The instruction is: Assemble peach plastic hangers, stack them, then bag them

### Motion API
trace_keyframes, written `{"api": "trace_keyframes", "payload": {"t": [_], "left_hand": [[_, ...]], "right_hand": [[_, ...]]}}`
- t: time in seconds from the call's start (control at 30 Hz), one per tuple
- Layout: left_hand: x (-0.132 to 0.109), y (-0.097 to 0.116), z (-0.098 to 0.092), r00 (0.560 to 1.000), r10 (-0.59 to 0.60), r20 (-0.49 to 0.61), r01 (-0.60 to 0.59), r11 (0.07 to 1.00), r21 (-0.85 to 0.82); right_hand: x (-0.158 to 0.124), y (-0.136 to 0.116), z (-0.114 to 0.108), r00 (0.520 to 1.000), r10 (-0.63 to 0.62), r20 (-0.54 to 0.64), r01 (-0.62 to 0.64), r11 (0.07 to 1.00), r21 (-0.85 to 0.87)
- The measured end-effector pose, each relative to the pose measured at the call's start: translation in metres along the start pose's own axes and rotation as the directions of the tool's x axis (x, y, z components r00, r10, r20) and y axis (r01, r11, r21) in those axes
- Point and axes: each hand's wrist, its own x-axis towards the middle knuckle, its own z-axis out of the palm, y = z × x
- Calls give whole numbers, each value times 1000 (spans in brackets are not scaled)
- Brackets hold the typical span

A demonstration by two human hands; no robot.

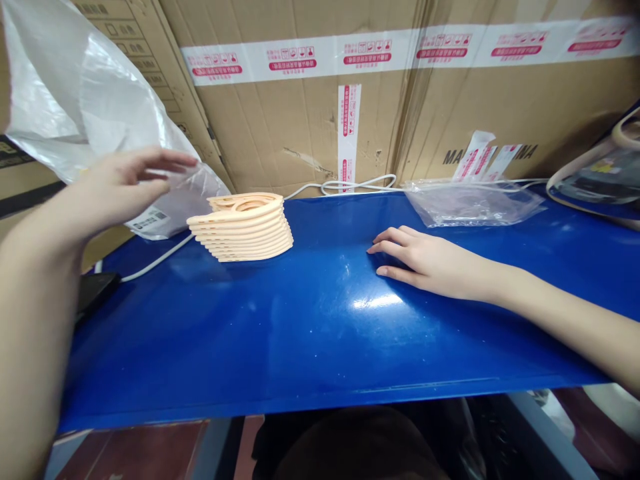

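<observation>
A stack of several peach-coloured plastic pieces (pixel 243 230) sits at the back left of the blue table (pixel 300 333). My left hand (pixel 133 187) is raised to the left of the stack, in front of a translucent plastic bag (pixel 125 100); its fingers point right, apart, and hold nothing. Flat on the table right of the middle rests my right hand (pixel 417 260), fingers spread and nothing in them. A clear flat plastic bag (pixel 465 203) lies behind it.
Large taped cardboard boxes (pixel 280 120) stand along the back edge. A white cable (pixel 357 183) runs in front of them. A dark object (pixel 97 293) lies at the left edge, and a transparent bag with a pale rim (pixel 600 173) is at the far right.
</observation>
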Motion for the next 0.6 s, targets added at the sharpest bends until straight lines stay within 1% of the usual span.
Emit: {"api": "trace_keyframes", "payload": {"t": [0.03,0.07,0.1,0.17,0.2,0.23,0.27,0.3,0.33,0.37,0.43,0.47,0.5,0.53,0.6], "left_hand": [[-4,11,-1,995,26,-92,-27,1000,-13],[-9,24,-1,969,62,-238,-61,998,10],[-15,38,1,943,114,-313,-115,993,14],[-27,68,8,883,213,-418,-242,970,-16],[-35,84,15,878,267,-397,-305,952,-35],[-42,98,22,872,346,-346,-380,924,-33],[-50,112,30,875,416,-249,-438,898,-41],[-58,124,39,852,495,-169,-511,856,-70],[-65,134,49,820,569,-61,-572,813,-112],[-72,142,58,797,599,77,-586,798,-139],[-83,152,74,740,610,282,-588,791,-168],[-87,154,81,727,593,345,-580,800,-154],[-89,155,88,719,571,397,-569,811,-135],[-90,154,93,723,541,430,-551,827,-112],[-89,152,99,729,503,464,-525,846,-94]], "right_hand": [[0,0,0,1000,0,-2,0,1000,10],[0,0,1,1000,2,-6,-2,1000,24],[0,-1,2,1000,10,-9,-10,999,41],[2,-2,7,998,51,-22,-50,996,72],[3,-4,11,996,81,-33,-78,993,84],[4,-5,15,992,114,-46,-109,990,88],[5,-6,19,989,139,-57,-134,987,88],[7,-7,23,986,156,-64,-150,985,88],[8,-8,25,984,164,-70,-158,984,86],[9,-8,27,983,166,-74,-159,984,85],[11,-6,28,985,152,-85,-145,986,78],[12,-4,27,986,138,-90,-132,988,76],[12,-2,26,988,123,-96,-115,990,77],[13,1,25,989,106,-101,-98,992,80],[15,7,25,989,85,-123,-73,992,100]]}}
